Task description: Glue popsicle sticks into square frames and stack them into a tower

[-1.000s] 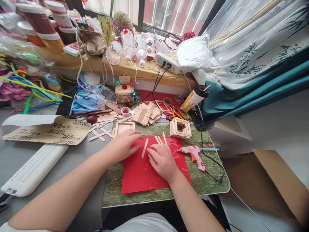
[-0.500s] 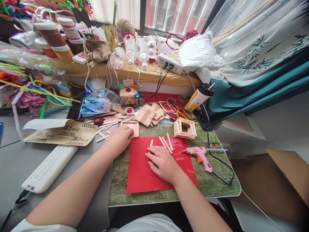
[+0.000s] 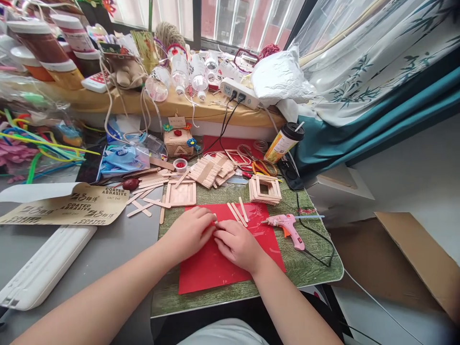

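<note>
Over the red sheet [image 3: 201, 280], my left hand [image 3: 190, 231] and my right hand [image 3: 237, 243] meet with fingertips pinched together. Between them shows the pale end of a wooden craft stick [image 3: 215, 218]; my fingers hide the rest of it. Just right of my fingers, several loose craft sticks [image 3: 237, 212] lie on the sheet. A square frame of craft sticks [image 3: 182, 193] lies flat beyond my left hand. Farther right stands a stacked, hollow square of sticks [image 3: 265, 189]. The pink glue gun [image 3: 285, 225] rests on its side at the sheet's right edge.
Bundled craft sticks [image 3: 206, 171] and a small tub of red bits [image 3: 180, 165] lie behind the sheet. A drink cup [image 3: 283, 143] stands back right. Sandpaper [image 3: 97, 206] covers part of the left side. The glue gun's black cord [image 3: 325, 261] loops near the right edge.
My left hand has left the square stick frame and come right to meet my right hand. The stick under my right hand is now between both hands. The view has shifted slightly.
</note>
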`<move>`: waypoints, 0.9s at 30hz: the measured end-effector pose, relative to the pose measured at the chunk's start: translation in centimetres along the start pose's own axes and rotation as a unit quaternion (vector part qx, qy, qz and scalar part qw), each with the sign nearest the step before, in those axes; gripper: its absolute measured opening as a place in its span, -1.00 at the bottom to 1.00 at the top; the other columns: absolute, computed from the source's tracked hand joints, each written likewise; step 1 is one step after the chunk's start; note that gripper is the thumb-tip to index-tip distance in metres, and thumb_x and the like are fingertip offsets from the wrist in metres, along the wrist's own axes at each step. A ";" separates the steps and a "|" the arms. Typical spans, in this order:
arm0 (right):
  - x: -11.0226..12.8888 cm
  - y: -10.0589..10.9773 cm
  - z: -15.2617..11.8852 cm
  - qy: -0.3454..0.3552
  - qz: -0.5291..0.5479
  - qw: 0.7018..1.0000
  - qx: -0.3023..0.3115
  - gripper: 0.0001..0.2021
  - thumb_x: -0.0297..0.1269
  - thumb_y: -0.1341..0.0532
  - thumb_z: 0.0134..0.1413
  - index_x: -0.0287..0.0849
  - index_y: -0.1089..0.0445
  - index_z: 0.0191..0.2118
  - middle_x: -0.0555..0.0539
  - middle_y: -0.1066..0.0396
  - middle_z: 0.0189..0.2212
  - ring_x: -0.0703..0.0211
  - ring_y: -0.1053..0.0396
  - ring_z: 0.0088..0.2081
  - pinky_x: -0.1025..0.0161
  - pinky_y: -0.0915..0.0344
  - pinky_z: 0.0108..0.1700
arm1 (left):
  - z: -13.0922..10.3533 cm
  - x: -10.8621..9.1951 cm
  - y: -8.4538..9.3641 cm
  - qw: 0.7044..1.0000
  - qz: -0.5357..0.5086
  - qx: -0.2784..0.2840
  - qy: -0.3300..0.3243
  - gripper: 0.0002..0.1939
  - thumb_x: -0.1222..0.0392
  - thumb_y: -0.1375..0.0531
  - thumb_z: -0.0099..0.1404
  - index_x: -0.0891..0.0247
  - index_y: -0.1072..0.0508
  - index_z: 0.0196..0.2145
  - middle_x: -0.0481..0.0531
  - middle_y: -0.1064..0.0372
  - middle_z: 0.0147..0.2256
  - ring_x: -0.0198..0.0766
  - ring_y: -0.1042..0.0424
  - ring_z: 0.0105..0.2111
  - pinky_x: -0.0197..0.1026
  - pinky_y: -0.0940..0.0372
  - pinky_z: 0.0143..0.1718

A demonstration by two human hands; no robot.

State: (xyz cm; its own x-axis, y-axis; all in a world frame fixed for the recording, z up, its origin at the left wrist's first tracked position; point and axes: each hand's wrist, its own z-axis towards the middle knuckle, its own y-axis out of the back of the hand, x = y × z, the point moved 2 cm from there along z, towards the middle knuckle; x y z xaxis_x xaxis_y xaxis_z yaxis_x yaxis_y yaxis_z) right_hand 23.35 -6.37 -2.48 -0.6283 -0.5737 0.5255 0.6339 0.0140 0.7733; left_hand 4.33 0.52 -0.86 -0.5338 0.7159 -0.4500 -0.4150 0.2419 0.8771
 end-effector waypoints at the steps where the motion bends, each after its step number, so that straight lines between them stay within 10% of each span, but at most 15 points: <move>1: -0.1 0.1 -0.1 -0.006 -0.005 1.000 -0.020 -0.80 -0.40 -0.14 0.41 -0.07 -0.49 -0.03 -0.15 -0.53 0.00 0.03 -0.46 0.02 0.02 -0.45 0.09 | 0.0 -0.4 -0.4 1.000 -0.003 0.005 -0.002 -0.81 0.20 -0.11 0.53 0.20 -0.47 0.00 0.16 -0.49 -0.01 -0.04 -0.45 -0.03 0.02 -0.39 0.04; 8: -2.1 0.4 -0.1 -0.173 -0.169 0.964 -0.112 -0.84 -0.40 -0.20 0.38 -0.09 -0.52 -0.07 -0.12 -0.61 -0.14 -0.05 -0.43 -0.08 -0.06 -0.30 0.03 | -0.2 -0.2 -0.8 0.999 0.024 0.033 -0.033 -0.79 0.06 -0.22 0.47 0.15 -0.49 -0.01 0.15 -0.44 0.12 0.05 -0.41 0.10 0.11 -0.34 0.12; 19: -2.0 0.0 0.0 -0.178 -0.176 0.965 -0.076 -0.83 -0.39 -0.18 0.40 -0.09 -0.52 -0.05 -0.14 -0.59 -0.09 -0.05 -0.44 -0.04 -0.03 -0.29 0.08 | -0.7 0.4 0.1 0.985 0.000 0.037 -0.171 -0.74 0.22 -0.14 0.53 0.09 -0.55 0.07 0.13 -0.55 0.10 -0.03 -0.46 0.15 0.05 -0.33 0.21; 27: -0.2 7.7 -5.2 -0.225 -0.141 0.948 -0.175 -0.75 -0.33 -0.19 0.34 -0.02 -0.47 0.07 -0.18 -0.52 -0.01 -0.13 -0.44 0.07 -0.16 -0.32 0.20 | -0.1 1.3 -0.2 0.993 -0.031 0.047 -0.104 -0.76 0.24 -0.13 0.49 0.12 -0.62 -0.10 0.10 -0.57 0.06 -0.11 -0.56 0.02 -0.09 -0.46 0.04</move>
State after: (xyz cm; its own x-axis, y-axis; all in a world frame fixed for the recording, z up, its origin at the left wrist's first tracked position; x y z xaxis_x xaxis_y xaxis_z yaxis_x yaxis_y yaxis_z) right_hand 30.70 -10.41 1.57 -0.8743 -0.1065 0.4736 0.4731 -0.4052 0.7823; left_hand 3.63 1.32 -1.64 -0.3412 0.8154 -0.4676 -0.3665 0.3427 0.8650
